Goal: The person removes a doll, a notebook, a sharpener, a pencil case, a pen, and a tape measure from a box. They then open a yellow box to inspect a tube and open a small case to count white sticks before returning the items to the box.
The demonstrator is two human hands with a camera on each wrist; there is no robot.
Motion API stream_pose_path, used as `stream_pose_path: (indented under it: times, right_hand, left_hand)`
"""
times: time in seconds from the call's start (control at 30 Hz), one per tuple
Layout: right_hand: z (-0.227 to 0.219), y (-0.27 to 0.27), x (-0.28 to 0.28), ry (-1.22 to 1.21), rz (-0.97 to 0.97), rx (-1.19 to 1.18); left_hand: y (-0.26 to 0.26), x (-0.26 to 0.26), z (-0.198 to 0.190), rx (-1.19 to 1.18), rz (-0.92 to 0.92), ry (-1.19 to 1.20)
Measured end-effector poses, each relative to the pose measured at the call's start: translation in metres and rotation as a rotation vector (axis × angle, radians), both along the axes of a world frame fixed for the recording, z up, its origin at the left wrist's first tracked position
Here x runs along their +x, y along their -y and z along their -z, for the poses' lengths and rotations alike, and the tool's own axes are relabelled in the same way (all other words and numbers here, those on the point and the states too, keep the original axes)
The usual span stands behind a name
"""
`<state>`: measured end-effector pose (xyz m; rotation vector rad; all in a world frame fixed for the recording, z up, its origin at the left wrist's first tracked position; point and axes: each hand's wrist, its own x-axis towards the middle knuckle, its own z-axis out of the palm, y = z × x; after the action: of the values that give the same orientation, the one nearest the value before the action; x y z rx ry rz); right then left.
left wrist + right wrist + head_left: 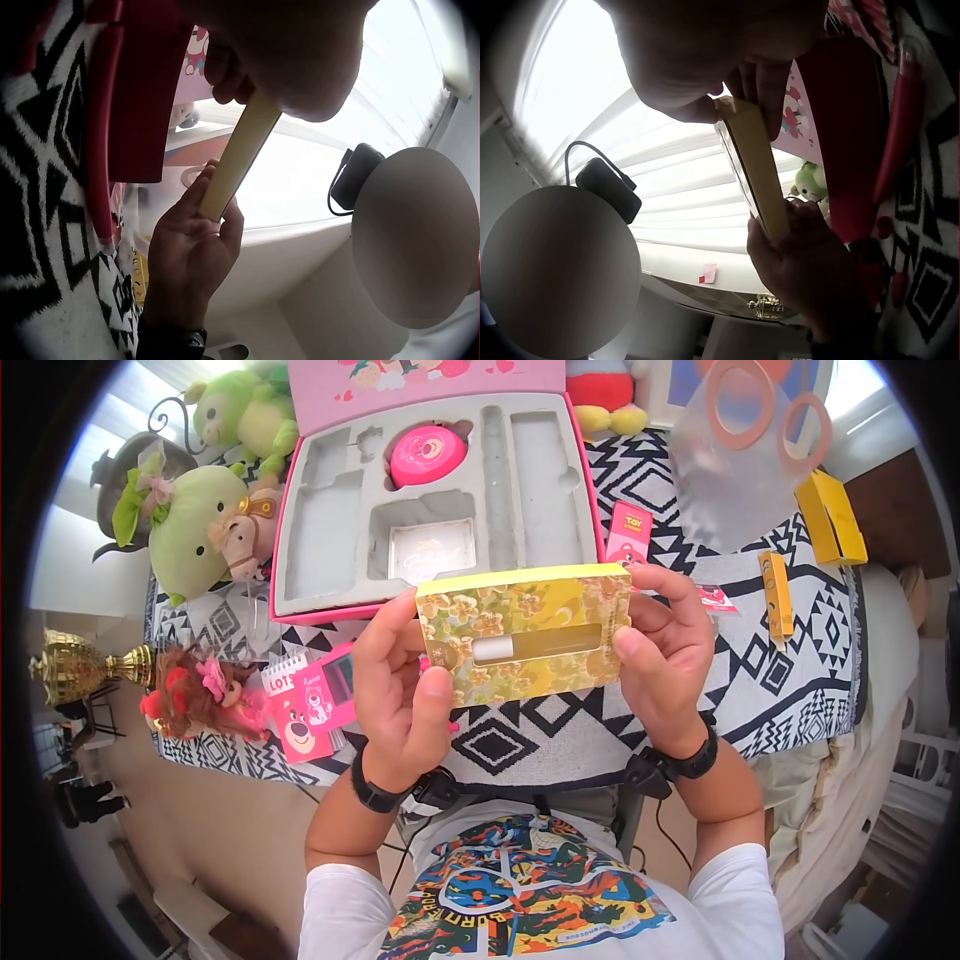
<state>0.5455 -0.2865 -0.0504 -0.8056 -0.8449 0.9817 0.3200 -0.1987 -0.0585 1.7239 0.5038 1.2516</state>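
A flat yellow box with a floral print and a long window (545, 670) is held up above the table's front edge, in front of the large pink box (345, 605). The left hand (405, 695) grips its left end and the right hand (665, 655) its right end, thumbs on the printed face. A white piece shows inside the window. In the left wrist view the yellow box (238, 157) appears edge-on between both hands; the right wrist view also shows the box (756, 165) from its side. Behind it, the grey insert holds a round pink case (428, 455).
Green plush toys (190, 530) stand at the back left. Pink notebooks (305, 705) and a brown-haired doll (205, 690) lie at the left, near a gold trophy (85, 668). At the right are a Toy Story card (628, 532), yellow boxes (830, 518) and a translucent bag (725, 480).
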Motion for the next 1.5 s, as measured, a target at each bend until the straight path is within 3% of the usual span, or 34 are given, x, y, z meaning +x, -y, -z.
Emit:
stream_pose_path:
  times: [0.17,0.3,0.37,0.5,0.57,0.73,0.8,0.87,1.03,1.13,1.2,1.27,1.3,1.33,1.4,1.47,1.5]
  right_hand:
    - [-0.004,0.000,-0.002,-0.008,-0.029,-0.032]
    - [-0.007,0.000,-0.004,0.051,-0.184,0.021]
    - [-0.006,0.000,0.005,0.244,-0.353,0.055]
    - [-0.031,0.006,0.002,0.454,-0.452,0.061]
    - [-0.041,0.014,-0.004,0.444,-0.420,0.008]
    - [-0.065,0.039,-0.007,0.597,-0.413,-0.095]
    - [-0.073,0.051,-0.002,0.613,-0.440,-0.172]
    - [-0.070,0.061,-0.002,0.509,-0.432,-0.101]
    - [-0.084,0.073,0.016,0.614,-0.395,-0.244]
    - [-0.099,0.074,0.027,0.463,-0.465,-0.326]
    - [-0.112,0.076,0.045,0.715,-0.278,-0.311]
    - [-0.144,0.078,0.070,0.671,-0.051,-0.359]
    - [-0.164,0.073,0.079,0.596,0.077,-0.249]
    - [-0.176,0.063,0.094,0.746,0.277,-0.203]
    - [-0.195,0.038,0.130,1.009,0.498,-0.201]
    - [-0.213,0.006,0.142,1.277,0.572,-0.417]
    - [-0.217,-0.008,0.145,1.284,0.568,-0.410]
  left_hand:
    - [-0.002,0.001,0.000,0.016,0.017,0.015]
    - [0.002,0.000,-0.003,-0.048,-0.055,0.023]
    - [0.002,-0.001,-0.010,-0.158,-0.091,-0.015]
    - [0.001,-0.004,-0.010,-0.107,-0.126,-0.043]
    - [0.004,-0.006,-0.011,-0.071,-0.220,-0.107]
    - [0.009,-0.008,-0.007,-0.046,-0.208,-0.079]
    - [0.016,-0.007,-0.020,-0.041,-0.131,-0.109]
    - [0.020,-0.004,-0.025,-0.017,-0.103,-0.116]
    - [0.030,0.012,-0.040,0.027,0.123,-0.156]
    - [0.032,0.027,-0.042,0.021,0.201,-0.173]
    - [0.032,0.042,-0.038,-0.033,0.283,-0.034]
    - [0.023,0.039,-0.029,-0.025,0.298,-0.041]
    - [0.020,0.037,-0.024,-0.022,0.321,-0.054]
    - [0.017,0.038,-0.018,0.019,0.293,-0.038]
    - [0.014,0.038,-0.009,0.057,0.271,-0.060]
    - [0.012,0.040,-0.002,0.070,0.237,-0.049]
    - [0.010,0.039,0.000,0.071,0.230,-0.044]
